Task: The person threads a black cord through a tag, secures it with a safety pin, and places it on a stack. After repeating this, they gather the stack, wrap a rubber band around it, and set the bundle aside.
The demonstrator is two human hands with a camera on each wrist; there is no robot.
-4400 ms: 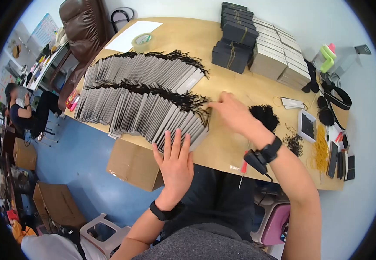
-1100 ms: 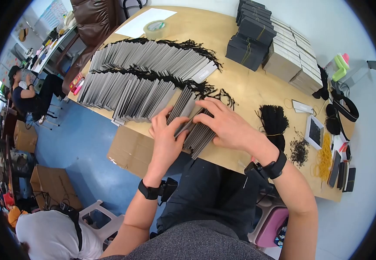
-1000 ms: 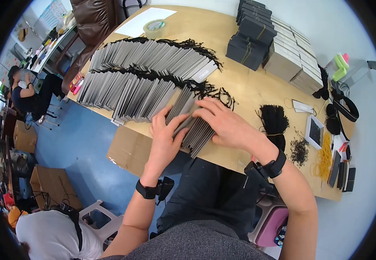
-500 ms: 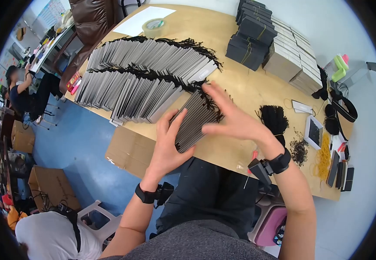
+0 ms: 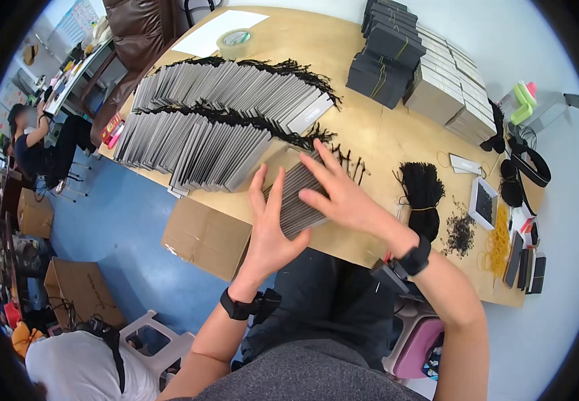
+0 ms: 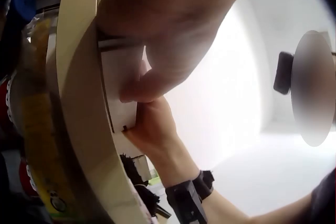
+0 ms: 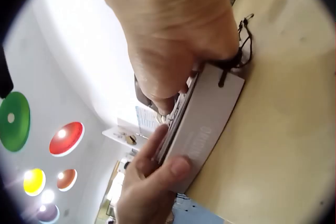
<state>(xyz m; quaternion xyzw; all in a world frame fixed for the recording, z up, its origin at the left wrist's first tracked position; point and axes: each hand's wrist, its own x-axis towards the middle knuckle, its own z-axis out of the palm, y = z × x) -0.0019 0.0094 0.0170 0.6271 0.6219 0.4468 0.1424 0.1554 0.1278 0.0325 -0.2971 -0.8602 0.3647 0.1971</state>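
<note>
Card stack (image 5: 301,206), near counter (image 5: 346,248) front edge: left hand (image 5: 269,234) fingers gripping sides; right hand (image 5: 353,200) fingers spread wide, touching top.

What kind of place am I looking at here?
Probably a small workshop or packing room: rows of grey tasselled cards, bundled black boxes and an open brown cardboard carton suggest it.
</note>
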